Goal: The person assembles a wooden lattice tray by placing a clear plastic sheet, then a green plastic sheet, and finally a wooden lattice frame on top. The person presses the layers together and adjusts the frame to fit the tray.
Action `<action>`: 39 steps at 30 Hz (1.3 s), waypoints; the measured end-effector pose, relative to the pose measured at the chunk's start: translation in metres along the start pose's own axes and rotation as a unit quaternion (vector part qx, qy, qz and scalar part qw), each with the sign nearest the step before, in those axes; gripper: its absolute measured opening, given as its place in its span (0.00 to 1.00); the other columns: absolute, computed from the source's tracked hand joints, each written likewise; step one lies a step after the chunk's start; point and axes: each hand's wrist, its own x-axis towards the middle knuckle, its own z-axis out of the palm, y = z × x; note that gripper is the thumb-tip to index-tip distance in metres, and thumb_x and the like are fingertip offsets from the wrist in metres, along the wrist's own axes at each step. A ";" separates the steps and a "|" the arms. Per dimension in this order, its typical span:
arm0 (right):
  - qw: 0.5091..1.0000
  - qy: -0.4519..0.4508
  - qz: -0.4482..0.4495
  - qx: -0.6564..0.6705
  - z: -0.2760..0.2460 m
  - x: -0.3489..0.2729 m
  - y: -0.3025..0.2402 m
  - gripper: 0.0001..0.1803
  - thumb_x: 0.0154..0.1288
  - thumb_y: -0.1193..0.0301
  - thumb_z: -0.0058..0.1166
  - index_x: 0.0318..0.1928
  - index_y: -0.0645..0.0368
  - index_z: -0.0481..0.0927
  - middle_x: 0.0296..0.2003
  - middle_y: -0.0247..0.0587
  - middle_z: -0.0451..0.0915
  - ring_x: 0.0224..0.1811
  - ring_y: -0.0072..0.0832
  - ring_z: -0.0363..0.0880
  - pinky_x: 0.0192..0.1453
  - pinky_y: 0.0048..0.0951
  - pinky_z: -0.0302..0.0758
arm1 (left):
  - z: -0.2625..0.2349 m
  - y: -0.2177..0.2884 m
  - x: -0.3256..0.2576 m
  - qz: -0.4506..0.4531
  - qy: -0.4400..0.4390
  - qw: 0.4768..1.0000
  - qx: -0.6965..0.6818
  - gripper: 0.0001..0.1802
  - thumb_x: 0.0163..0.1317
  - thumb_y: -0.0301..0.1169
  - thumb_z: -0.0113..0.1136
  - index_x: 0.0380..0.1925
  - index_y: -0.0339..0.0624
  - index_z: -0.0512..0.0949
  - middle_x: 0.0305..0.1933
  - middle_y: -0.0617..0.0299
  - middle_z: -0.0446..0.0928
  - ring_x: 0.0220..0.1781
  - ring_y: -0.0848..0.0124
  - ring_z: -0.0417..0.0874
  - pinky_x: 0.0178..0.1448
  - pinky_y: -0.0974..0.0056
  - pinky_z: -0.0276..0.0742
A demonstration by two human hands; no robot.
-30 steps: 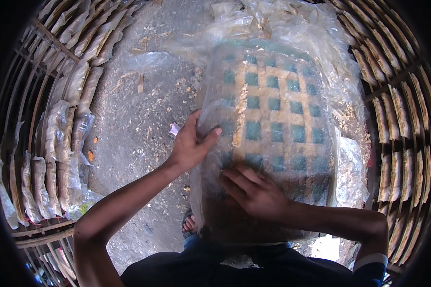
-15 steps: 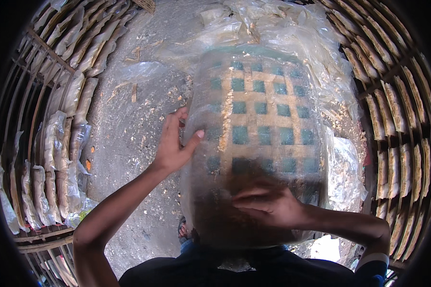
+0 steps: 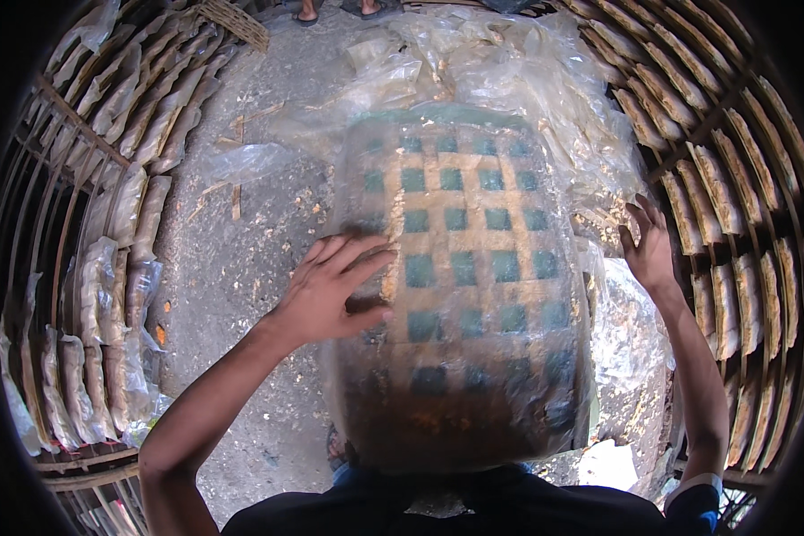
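In front of me is a large rectangular lattice panel (image 3: pixel 476 297) of woven tan strips, with dark green squares showing between them. Cloudy clear plastic covers it, and its near end is in shadow. My left hand (image 3: pixel 341 286) is over the panel's left edge with its fingers spread. It holds nothing, and whether the fingertips touch the plastic I cannot tell. A narrow line of pale crumbs runs along the panel beside those fingers. My right hand (image 3: pixel 650 243) is raised to the right of the panel, apart from it, fingers parted and nothing held.
Racks with plastic-wrapped slabs stand on the left (image 3: pixel 107 295) and right (image 3: pixel 724 196). Crumpled clear sheets (image 3: pixel 518 67) lie beyond the panel, more plastic (image 3: pixel 630 313) at its right. Crumbs dot the grey floor (image 3: pixel 259 357). Another person's feet (image 3: pixel 305 14) show at the far edge.
My right hand has moved from above the panel's near part out to its right side. My left hand has shifted further over the left edge. The view has tilted slightly.
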 end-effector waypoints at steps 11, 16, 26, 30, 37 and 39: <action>0.888 -0.153 -0.331 0.280 0.020 0.008 -0.273 0.45 0.63 0.50 0.66 0.73 0.61 0.66 0.77 0.53 0.56 0.81 0.49 0.53 0.82 0.46 0.57 | 0.044 -0.006 -0.031 -0.323 0.147 0.899 -0.256 0.36 0.75 0.38 0.56 0.74 0.30 0.55 0.70 0.36 0.62 0.74 0.43 0.64 0.77 0.48 0.60; 0.879 -0.146 -0.362 0.273 0.042 0.002 -0.297 0.45 0.65 0.49 0.65 0.74 0.62 0.65 0.77 0.57 0.54 0.83 0.51 0.47 0.84 0.48 0.53 | 0.043 0.018 -0.042 -0.186 0.116 0.964 -0.149 0.44 0.73 0.40 0.58 0.76 0.27 0.47 0.76 0.30 0.51 0.79 0.36 0.54 0.80 0.43 0.53; 0.909 -0.136 -0.304 0.251 0.061 0.039 -0.282 0.42 0.70 0.53 0.61 0.75 0.63 0.62 0.78 0.56 0.54 0.82 0.50 0.52 0.82 0.44 0.59 | 0.051 0.022 -0.049 -0.213 0.071 0.963 -0.149 0.69 0.52 0.49 0.79 0.77 0.31 0.39 0.78 0.27 0.42 0.81 0.33 0.47 0.81 0.39 0.51; 0.908 -0.131 -0.305 0.255 0.069 0.057 -0.279 0.39 0.72 0.56 0.59 0.75 0.60 0.63 0.77 0.57 0.57 0.80 0.50 0.56 0.80 0.44 0.63 | 0.047 0.022 -0.046 -0.205 0.068 0.965 -0.150 0.68 0.53 0.54 0.77 0.76 0.29 0.41 0.77 0.25 0.43 0.79 0.30 0.50 0.79 0.38 0.54; 0.900 -0.109 -0.314 0.281 0.080 0.078 -0.280 0.26 0.73 0.63 0.57 0.68 0.59 0.74 0.71 0.54 0.69 0.73 0.48 0.68 0.75 0.41 0.70 | 0.048 0.022 -0.046 -0.208 0.068 0.964 -0.151 0.68 0.52 0.54 0.78 0.77 0.31 0.41 0.77 0.26 0.43 0.79 0.30 0.50 0.79 0.37 0.54; 0.895 -0.097 -0.317 0.297 0.081 0.082 -0.279 0.23 0.72 0.66 0.58 0.64 0.60 0.78 0.68 0.52 0.73 0.70 0.48 0.72 0.72 0.41 0.73 | 0.047 0.022 -0.046 -0.213 0.064 0.963 -0.154 0.69 0.52 0.54 0.78 0.77 0.31 0.41 0.77 0.26 0.43 0.79 0.30 0.50 0.80 0.38 0.54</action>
